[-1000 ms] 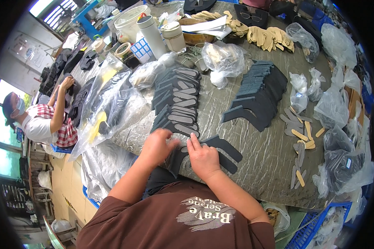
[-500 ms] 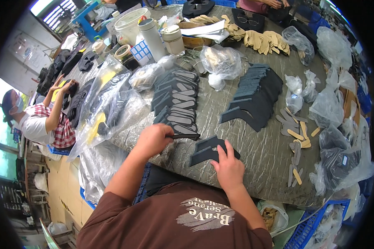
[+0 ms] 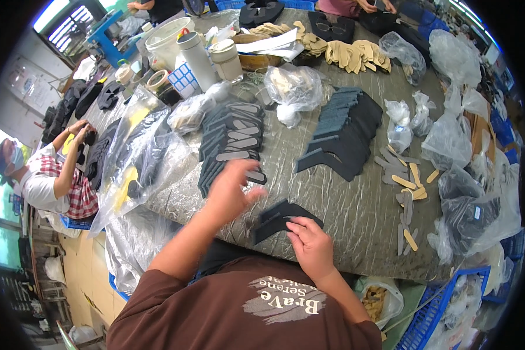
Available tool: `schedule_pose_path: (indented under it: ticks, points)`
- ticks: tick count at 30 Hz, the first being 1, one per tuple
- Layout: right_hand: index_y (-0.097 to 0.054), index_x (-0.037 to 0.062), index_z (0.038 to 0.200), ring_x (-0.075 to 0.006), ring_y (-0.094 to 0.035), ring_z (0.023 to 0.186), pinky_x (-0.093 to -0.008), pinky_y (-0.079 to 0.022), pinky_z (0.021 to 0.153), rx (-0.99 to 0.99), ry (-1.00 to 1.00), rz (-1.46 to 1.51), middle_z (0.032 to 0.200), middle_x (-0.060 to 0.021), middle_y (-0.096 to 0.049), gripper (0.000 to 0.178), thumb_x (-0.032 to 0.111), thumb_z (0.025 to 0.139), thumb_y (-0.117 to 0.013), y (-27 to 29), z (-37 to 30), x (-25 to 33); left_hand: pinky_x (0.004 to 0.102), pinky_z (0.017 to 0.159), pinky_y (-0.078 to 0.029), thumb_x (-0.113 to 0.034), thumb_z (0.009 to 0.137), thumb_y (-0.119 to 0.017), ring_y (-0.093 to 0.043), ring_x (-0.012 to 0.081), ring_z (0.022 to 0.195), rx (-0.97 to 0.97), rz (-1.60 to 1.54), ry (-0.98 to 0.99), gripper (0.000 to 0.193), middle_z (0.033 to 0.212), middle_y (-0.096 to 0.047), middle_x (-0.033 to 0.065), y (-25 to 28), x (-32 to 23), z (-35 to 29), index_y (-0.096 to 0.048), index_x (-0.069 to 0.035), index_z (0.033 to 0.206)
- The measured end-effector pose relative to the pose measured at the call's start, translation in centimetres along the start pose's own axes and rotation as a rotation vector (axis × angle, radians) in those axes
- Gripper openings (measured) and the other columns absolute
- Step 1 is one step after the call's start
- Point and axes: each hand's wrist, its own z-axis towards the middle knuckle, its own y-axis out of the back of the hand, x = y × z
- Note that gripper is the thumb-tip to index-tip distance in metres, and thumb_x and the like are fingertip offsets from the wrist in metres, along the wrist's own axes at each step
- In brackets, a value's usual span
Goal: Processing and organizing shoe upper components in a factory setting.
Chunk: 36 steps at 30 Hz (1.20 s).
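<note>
My left hand (image 3: 232, 195) is open, thumb apart from the fingers, over the near end of a fanned row of dark pieces (image 3: 211, 149). Flat grey strips with rounded ends (image 3: 245, 125) lie on that row. Nothing shows in this hand's grasp; it is slightly blurred. In front of me a dark, bent, flat piece (image 3: 273, 223) lies at the table's near side. My right hand (image 3: 312, 245) pinches its right part between thumb and fingers. Beyond, to the right, stands another overlapping stack of dark bent pieces (image 3: 344, 137).
Loose grey and tan strips (image 3: 411, 189) lie to the right, beside clear plastic bags (image 3: 399, 131). Behind are a bagged bundle (image 3: 293, 87), tan pieces (image 3: 356, 55), a grey flask (image 3: 196, 61) and a white bucket (image 3: 164, 46). A co-worker (image 3: 52, 175) works at left.
My left hand has let go of the dark piece at the row's near end and opened. My right hand has gone from lying spread on the bent piece to pinching it. The view shifted slightly.
</note>
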Motion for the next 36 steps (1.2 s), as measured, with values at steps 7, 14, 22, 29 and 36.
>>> schedule_pose_path:
  ticks: [7, 14, 22, 29, 36]
  points:
    - [-0.062, -0.0027, 0.085, -0.0150, -0.058, 0.068, -0.0279, -0.046, 0.061, 0.147, -0.146, 0.735, 0.078, -0.0101, -0.063, 0.022, 0.018, 0.079, -0.066, 0.7, 1.6, 1.4, 0.0410, 0.077, -0.045, -0.066, 0.071, -0.047, -0.051, 0.0364, 0.091, 0.274, -0.105, -0.334, 0.085, 0.102, -0.051, 0.0179, -3.8, -6.0, -2.5, -0.040, 0.001, 0.123]
    - [-0.062, -0.0020, 0.082, -0.0088, -0.055, 0.069, -0.0256, -0.045, 0.061, 0.130, -0.248, 0.878, 0.077, -0.0050, -0.063, 0.018, 0.016, 0.083, -0.063, 0.4, 0.7, 1.3, 0.0399, 0.075, -0.045, -0.070, 0.071, -0.043, -0.051, 0.0351, 0.086, 0.267, -0.211, -0.397, 0.089, 0.101, -0.051, 0.0170, -4.6, -5.6, -2.7, -0.038, 0.000, 0.125]
    - [-0.052, 0.0052, 0.094, -0.0030, -0.040, 0.055, -0.0177, -0.033, 0.050, 0.185, -0.532, 1.675, 0.071, 0.0029, -0.048, 0.008, 0.009, 0.090, -0.045, -1.4, -0.4, 0.4, 0.0361, 0.082, -0.045, -0.031, 0.088, -0.054, -0.056, 0.0297, 0.095, 0.189, -0.887, 0.003, 0.040, 0.102, -0.058, 0.0143, -5.6, -4.2, -3.1, -0.051, -0.001, 0.115]
    - [-0.046, 0.0065, 0.088, -0.0061, -0.039, 0.047, -0.0211, -0.035, 0.043, 0.097, -0.674, 1.610, 0.077, -0.0031, -0.050, 0.013, 0.008, 0.086, -0.033, -0.1, -0.4, 0.5, 0.0325, 0.069, -0.046, -0.004, 0.069, -0.072, -0.057, 0.0237, 0.081, 0.261, -0.329, -0.352, 0.015, 0.089, -0.060, 0.0074, -3.1, -4.7, -1.8, -0.064, -0.005, 0.081]
    - [-0.047, 0.0094, 0.083, -0.0080, -0.038, 0.047, -0.0243, -0.035, 0.043, -0.388, -0.613, 1.393, 0.070, -0.0016, -0.047, 0.005, 0.011, 0.084, -0.051, 2.3, -1.7, -3.6, 0.0233, 0.055, -0.043, -0.005, 0.079, -0.066, -0.054, 0.0070, 0.061, 0.144, -0.631, 0.467, 0.006, 0.069, -0.061, 0.0006, -3.4, -1.2, -2.5, -0.062, -0.002, 0.077]
